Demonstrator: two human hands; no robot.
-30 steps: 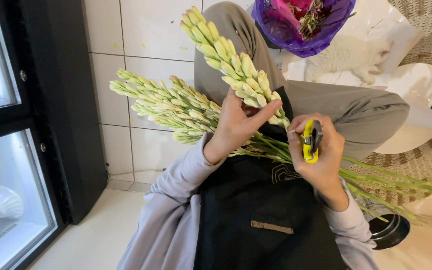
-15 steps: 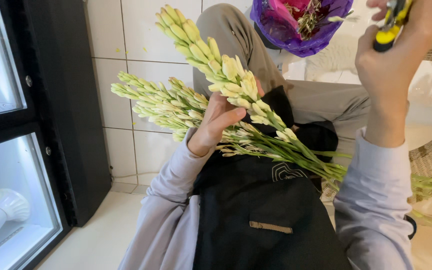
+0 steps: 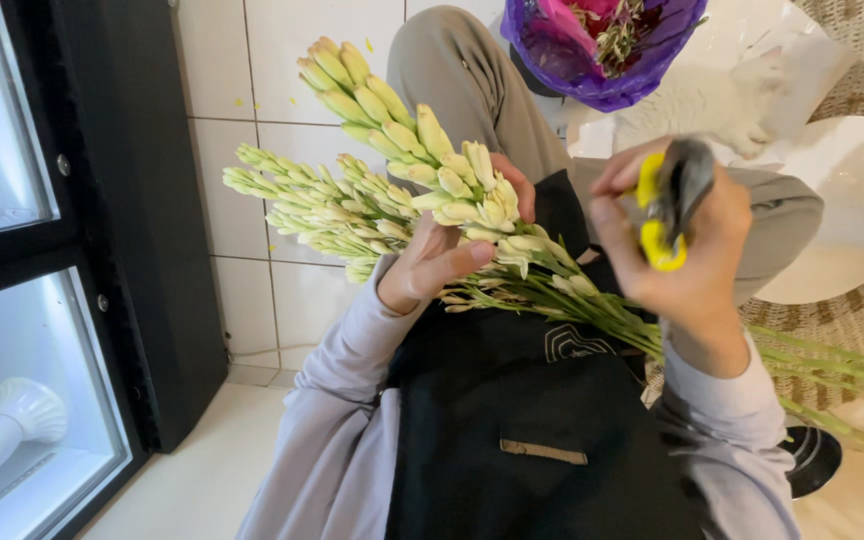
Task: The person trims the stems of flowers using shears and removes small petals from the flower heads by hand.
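Here, from left to right:
Glass door (image 3: 12, 330): at nine o'clock, with a white vase (image 3: 7, 425) behind it.
Flower stems (image 3: 402, 200): centre, buds pointing to ten o'clock, stalks running to four o'clock.
Left hand (image 3: 442, 255): fingers wrapped around the stems.
Right hand (image 3: 677, 255): at three o'clock, closed on yellow-handled pruners (image 3: 670, 205).
Purple wrapping (image 3: 602, 45): at one o'clock.

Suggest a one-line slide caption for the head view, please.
Left hand grips a bunch of budded stems; right hand holds a yellow-handled cutter.
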